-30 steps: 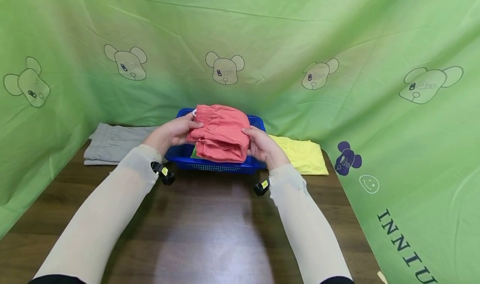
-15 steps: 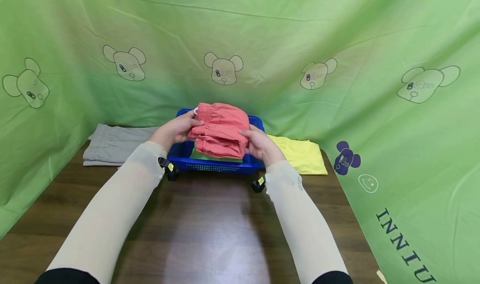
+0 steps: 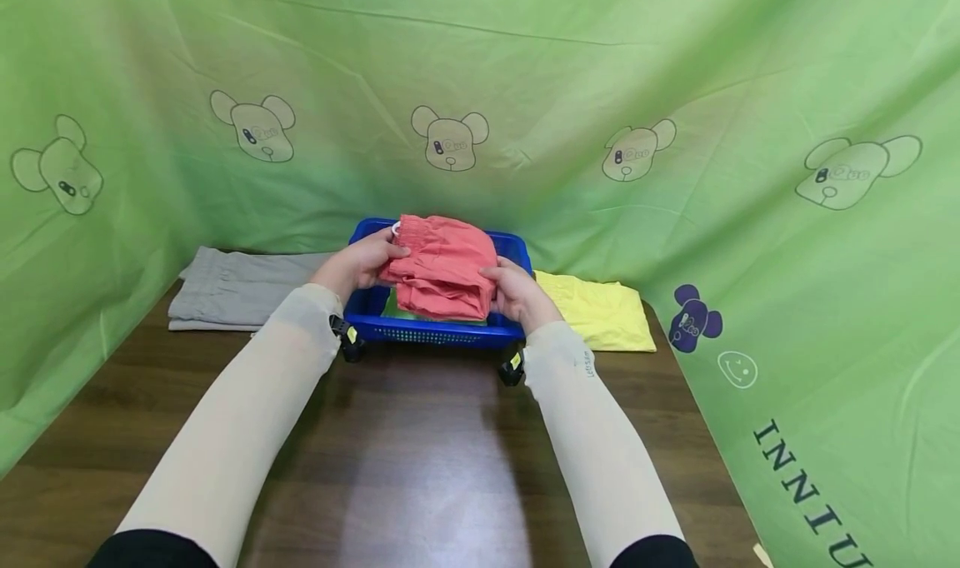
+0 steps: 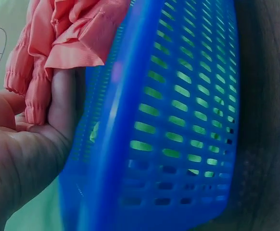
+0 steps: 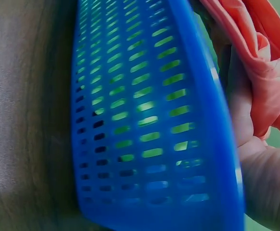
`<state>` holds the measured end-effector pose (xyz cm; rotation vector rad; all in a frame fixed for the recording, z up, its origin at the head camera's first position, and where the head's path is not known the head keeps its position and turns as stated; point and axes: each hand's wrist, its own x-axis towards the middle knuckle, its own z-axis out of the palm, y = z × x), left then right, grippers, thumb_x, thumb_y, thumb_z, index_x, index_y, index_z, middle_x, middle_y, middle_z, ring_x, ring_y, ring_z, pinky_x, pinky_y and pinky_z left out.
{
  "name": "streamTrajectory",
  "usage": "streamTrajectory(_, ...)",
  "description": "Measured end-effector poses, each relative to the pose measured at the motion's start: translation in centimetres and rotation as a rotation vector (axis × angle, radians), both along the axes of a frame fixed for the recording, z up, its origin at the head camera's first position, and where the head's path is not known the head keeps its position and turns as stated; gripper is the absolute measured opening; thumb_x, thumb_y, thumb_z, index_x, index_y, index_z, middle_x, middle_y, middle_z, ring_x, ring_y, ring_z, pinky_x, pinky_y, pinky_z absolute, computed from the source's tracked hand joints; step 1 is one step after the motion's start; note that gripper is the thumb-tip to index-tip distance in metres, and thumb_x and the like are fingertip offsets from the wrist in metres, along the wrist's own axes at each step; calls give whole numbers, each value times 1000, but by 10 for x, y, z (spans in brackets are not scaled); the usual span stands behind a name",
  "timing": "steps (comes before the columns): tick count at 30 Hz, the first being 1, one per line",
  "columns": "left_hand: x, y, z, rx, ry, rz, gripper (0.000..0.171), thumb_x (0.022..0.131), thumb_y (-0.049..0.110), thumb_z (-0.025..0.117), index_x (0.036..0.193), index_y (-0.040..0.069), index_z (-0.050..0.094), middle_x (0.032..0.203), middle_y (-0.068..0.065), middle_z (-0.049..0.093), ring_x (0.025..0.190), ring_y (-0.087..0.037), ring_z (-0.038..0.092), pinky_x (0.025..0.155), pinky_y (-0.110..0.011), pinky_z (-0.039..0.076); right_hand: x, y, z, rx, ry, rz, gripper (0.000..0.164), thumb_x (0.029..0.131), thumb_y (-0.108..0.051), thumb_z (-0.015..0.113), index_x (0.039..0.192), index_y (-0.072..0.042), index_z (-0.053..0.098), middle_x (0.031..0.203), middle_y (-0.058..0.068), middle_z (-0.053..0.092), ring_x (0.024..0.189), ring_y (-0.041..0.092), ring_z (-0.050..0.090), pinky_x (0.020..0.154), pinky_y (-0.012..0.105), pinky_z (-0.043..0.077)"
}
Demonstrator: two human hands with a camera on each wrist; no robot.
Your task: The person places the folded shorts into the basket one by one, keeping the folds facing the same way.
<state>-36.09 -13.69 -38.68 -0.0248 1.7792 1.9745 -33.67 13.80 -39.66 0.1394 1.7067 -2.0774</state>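
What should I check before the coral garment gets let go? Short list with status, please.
1. Left-side grip: ok. The left hand pinches the coral garment near its gathered edge.
2. Right-side grip: ok. The right hand pinches the opposite side.
3. Basket upright: ok. The blue basket stands on the table.
4. Small white loop tucked in: not ok. It sticks out by the left hand.
5. Green cloth in the basket lying flat: cannot tell. The garment hides most of it.
6. Coral garment touching the green cloth: cannot tell from these views.
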Motion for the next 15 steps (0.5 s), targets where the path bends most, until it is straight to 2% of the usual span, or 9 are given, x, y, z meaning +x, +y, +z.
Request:
streamTrajectory(8,-2,1,-13,-27,-41,52,63,108,9,47,163,25,20,106,-6,63,75,-16,73,65,-35,62,-1,-4,-9,43,10,-6,40,107,-11,46,146,-14,40,93,6,68,76,20,72,65,41,59)
streamTrajectory(15,-5,3,-21,-52,-51,76,66,107,8,47,164,24,18,117,-10,60,74,-16,73,66,-35,63,-2,-6,-16,83,-15,-13,38,108,-12,44,146,-14,41,96,7,66,79,20,71,68,42,59)
